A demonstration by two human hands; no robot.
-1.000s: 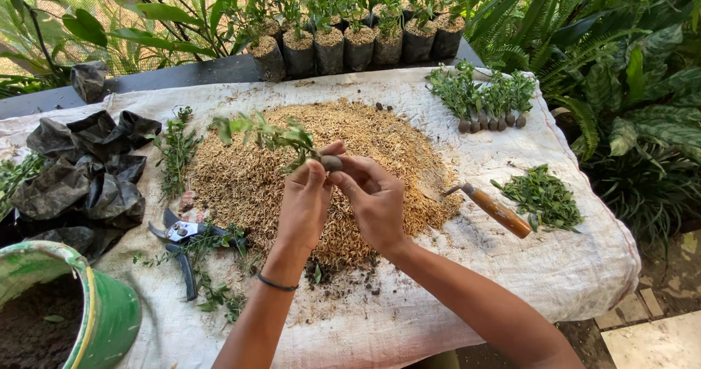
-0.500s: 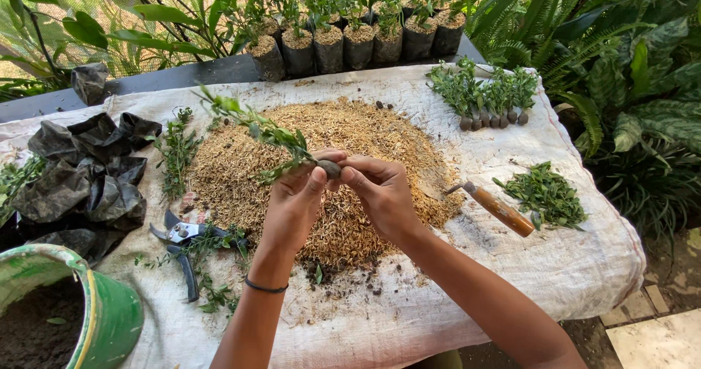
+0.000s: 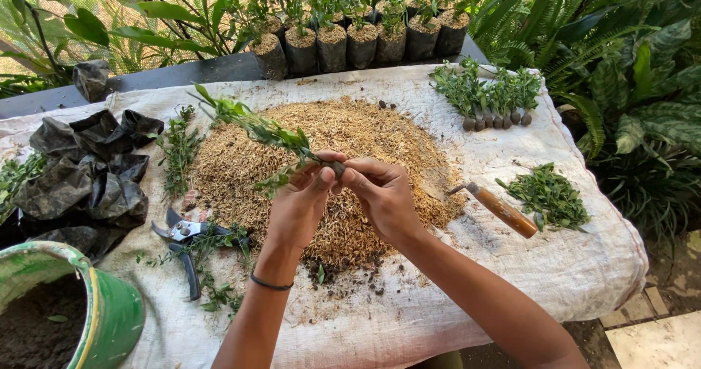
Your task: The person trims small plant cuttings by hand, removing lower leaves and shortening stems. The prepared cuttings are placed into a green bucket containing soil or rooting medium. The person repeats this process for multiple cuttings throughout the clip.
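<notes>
Both hands meet above a pile of straw-coloured husk (image 3: pixel 380 139) on a white cloth (image 3: pixel 569 267). My left hand (image 3: pixel 298 208) pinches the stem of a leafy green cutting (image 3: pixel 255 129), which slants up to the left. My right hand (image 3: pixel 383 197) presses its fingertips around a small dark clump (image 3: pixel 336 169) at the base of the cutting, right beside the left thumb.
Blue-handled pruning shears (image 3: pixel 182 241) lie left of the hands. A wooden-handled knife (image 3: pixel 500 210), picked leaves (image 3: pixel 548 194) and a row of finished cuttings (image 3: pixel 489 95) lie to the right. Black plastic bags (image 3: pixel 80 172), a green soil bucket (image 3: pixel 109 310), potted seedlings (image 3: pixel 358 37).
The cutting has tilted from near level to slanting up to the left. The fingers of both hands have closed in tighter around its base.
</notes>
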